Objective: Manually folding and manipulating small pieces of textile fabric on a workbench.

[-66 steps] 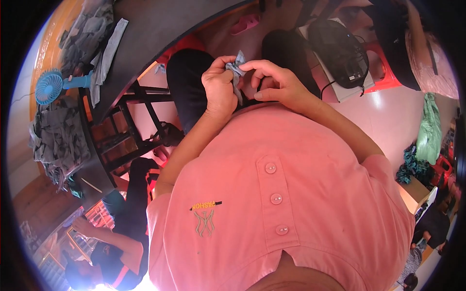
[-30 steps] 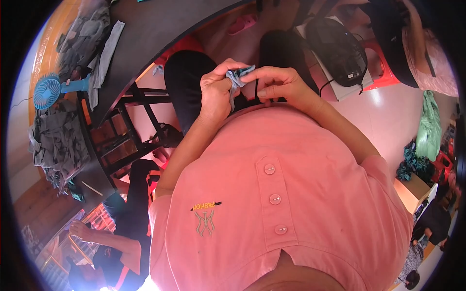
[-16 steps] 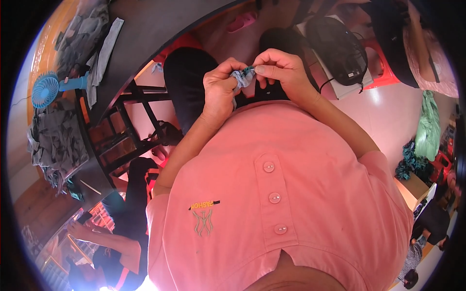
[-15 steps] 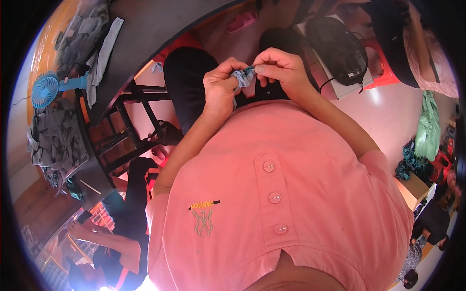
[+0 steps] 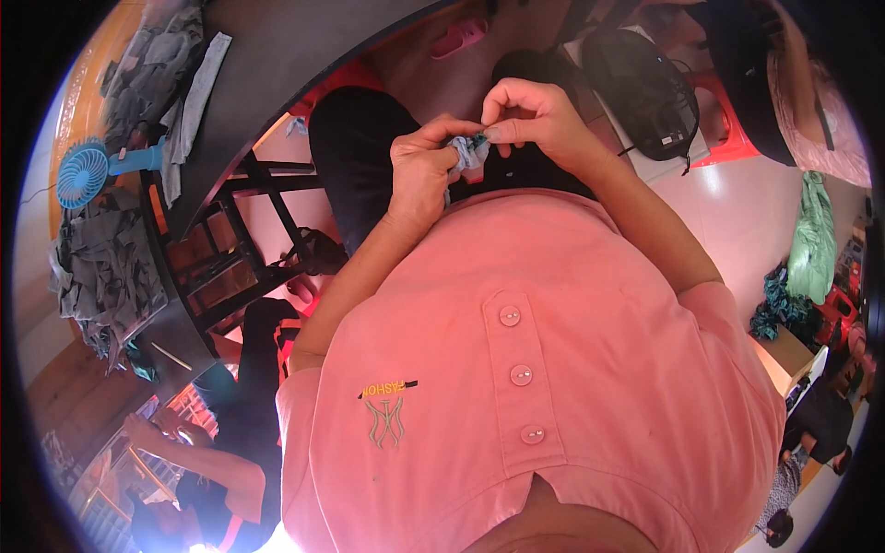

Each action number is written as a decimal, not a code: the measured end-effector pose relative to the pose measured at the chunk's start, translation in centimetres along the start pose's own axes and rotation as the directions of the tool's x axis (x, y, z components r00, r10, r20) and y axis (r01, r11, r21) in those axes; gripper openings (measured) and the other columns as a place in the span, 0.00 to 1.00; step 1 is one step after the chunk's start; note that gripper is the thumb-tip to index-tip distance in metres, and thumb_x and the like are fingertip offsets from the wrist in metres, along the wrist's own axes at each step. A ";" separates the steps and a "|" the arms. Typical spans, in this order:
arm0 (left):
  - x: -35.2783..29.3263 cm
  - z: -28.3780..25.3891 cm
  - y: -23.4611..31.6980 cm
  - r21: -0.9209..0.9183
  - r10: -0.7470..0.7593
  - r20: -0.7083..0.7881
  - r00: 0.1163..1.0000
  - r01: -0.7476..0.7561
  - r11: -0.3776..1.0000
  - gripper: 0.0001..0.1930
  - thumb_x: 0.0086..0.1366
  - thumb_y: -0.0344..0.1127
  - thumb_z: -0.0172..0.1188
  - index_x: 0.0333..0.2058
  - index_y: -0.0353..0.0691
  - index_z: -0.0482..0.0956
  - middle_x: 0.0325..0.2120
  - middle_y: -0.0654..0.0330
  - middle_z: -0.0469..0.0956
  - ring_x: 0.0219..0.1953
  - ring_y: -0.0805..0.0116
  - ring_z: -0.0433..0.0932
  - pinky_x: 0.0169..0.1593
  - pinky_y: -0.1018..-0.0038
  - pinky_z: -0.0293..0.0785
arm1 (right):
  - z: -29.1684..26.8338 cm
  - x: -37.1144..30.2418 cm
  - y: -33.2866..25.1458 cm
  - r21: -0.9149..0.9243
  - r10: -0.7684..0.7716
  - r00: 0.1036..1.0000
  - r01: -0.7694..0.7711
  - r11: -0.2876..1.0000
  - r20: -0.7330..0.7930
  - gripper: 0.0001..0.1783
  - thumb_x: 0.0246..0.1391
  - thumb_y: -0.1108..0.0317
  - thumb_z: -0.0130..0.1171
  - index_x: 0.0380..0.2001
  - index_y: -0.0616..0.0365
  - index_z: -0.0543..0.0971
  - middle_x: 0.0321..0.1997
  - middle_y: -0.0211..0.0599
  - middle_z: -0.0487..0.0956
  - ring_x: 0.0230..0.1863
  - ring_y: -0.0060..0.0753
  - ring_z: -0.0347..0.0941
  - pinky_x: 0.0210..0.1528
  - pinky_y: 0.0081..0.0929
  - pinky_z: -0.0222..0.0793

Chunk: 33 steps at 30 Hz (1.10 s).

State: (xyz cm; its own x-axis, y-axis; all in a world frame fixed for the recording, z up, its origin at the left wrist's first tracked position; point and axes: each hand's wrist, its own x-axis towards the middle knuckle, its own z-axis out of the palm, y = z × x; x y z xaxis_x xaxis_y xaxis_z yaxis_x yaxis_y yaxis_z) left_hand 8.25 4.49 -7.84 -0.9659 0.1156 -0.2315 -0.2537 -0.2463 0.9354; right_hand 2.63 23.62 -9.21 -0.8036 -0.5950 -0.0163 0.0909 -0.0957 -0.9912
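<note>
So both hands were up over the lap: the left hand [image 5: 422, 170] was curled shut around a little scrap of grey-blue cloth [image 5: 468, 150], and the right hand [image 5: 527, 115] was pinching the top edge of the same scrap with its fingertips, so the cloth sat squeezed right between the two. Off past the left hand, well apart from it, the dark worktop [image 5: 277, 55] carried a blue handheld fan [image 5: 88, 170] and heaps of grey fabric pieces [image 5: 101, 272]. Beyond the right hand a black bag [image 5: 645, 88] lay on the floor.
</note>
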 end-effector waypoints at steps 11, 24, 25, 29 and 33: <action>1.1 0.2 -1.0 0.156 0.205 -0.215 0.955 -0.174 0.972 0.13 0.53 0.18 0.49 0.31 0.33 0.82 0.21 0.68 0.73 0.18 0.84 0.62 0.20 0.82 0.53 | 0.9 2.3 3.2 0.418 0.237 0.971 -0.225 0.880 0.022 0.08 0.52 0.69 0.62 0.32 0.57 0.73 0.25 0.32 0.77 0.20 0.28 0.75 0.21 0.18 0.63; 5.3 -0.2 0.4 0.345 0.380 -0.278 0.882 -0.278 0.897 0.11 0.50 0.20 0.47 0.29 0.32 0.80 0.24 0.68 0.73 0.26 0.78 0.67 0.31 0.81 0.64 | 2.4 4.5 2.1 -0.340 -0.379 0.814 0.240 0.909 -0.440 0.10 0.40 0.74 0.62 0.29 0.57 0.74 0.23 0.36 0.78 0.24 0.31 0.77 0.26 0.28 0.71; 5.8 -0.5 0.0 0.366 0.402 -0.298 0.866 -0.285 0.886 0.11 0.50 0.20 0.47 0.29 0.32 0.79 0.24 0.67 0.72 0.26 0.77 0.67 0.31 0.81 0.64 | 3.2 3.9 1.1 -0.494 -0.472 0.791 0.253 0.832 -0.389 0.13 0.38 0.73 0.62 0.32 0.57 0.73 0.23 0.39 0.78 0.25 0.33 0.77 0.27 0.30 0.70; 6.6 0.6 -1.0 0.128 0.330 -0.345 0.878 -0.305 0.944 0.13 0.49 0.20 0.46 0.32 0.30 0.78 0.27 0.61 0.75 0.28 0.73 0.71 0.33 0.77 0.69 | 4.7 2.7 -0.3 -0.627 -0.441 0.836 0.158 0.763 -0.327 0.27 0.37 0.72 0.61 0.45 0.51 0.67 0.28 0.40 0.79 0.29 0.49 0.77 0.32 0.42 0.69; 7.1 1.5 -2.2 0.098 0.364 -0.353 0.862 -0.353 0.930 0.12 0.50 0.21 0.47 0.33 0.29 0.77 0.28 0.59 0.75 0.28 0.70 0.72 0.35 0.75 0.72 | 4.0 4.2 0.7 -0.642 -0.432 0.809 0.092 0.762 -0.398 0.26 0.38 0.74 0.59 0.45 0.51 0.67 0.29 0.44 0.79 0.31 0.54 0.76 0.32 0.48 0.67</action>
State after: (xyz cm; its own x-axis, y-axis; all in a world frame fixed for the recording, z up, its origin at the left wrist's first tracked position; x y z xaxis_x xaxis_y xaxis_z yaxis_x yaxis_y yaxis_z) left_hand 2.02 7.24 -11.11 -0.9429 -0.3298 0.0471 0.1102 -0.1756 0.9783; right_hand 1.68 17.84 -9.47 -0.9235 -0.1226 0.3634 -0.3818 0.3846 -0.8404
